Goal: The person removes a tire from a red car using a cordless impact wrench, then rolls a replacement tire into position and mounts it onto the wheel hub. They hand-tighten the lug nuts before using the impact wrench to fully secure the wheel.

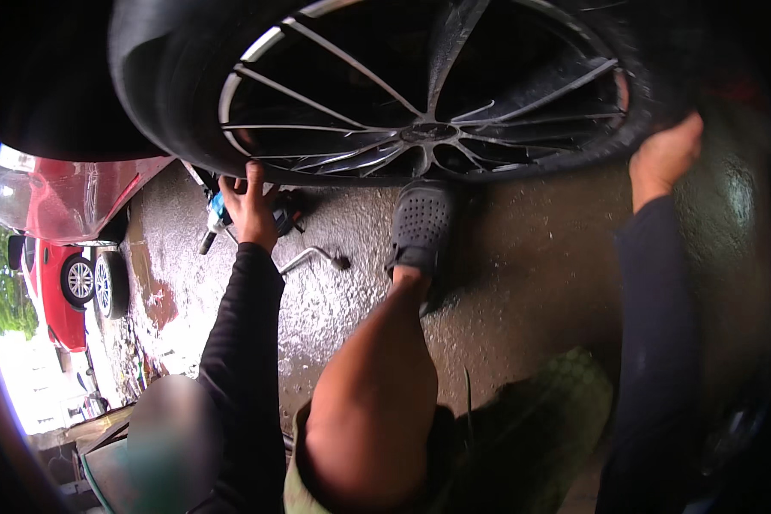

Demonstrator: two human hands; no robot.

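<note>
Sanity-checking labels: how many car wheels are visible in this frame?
3. One large spoked wheel at top, gripped by the left hand and right hand. Two small wheels on the red car at far left. Others may be hidden.

Wet concrete floor [522, 257] with lug wrench [313, 257] and clog-shod foot [420, 227].

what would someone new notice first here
The big car wheel with thin silver spokes fills the top, gripped at its tyre by the left hand and right hand. Below its hub, a foot in a grey perforated clog is braced on the wet floor. A red car shows at far left.
</note>
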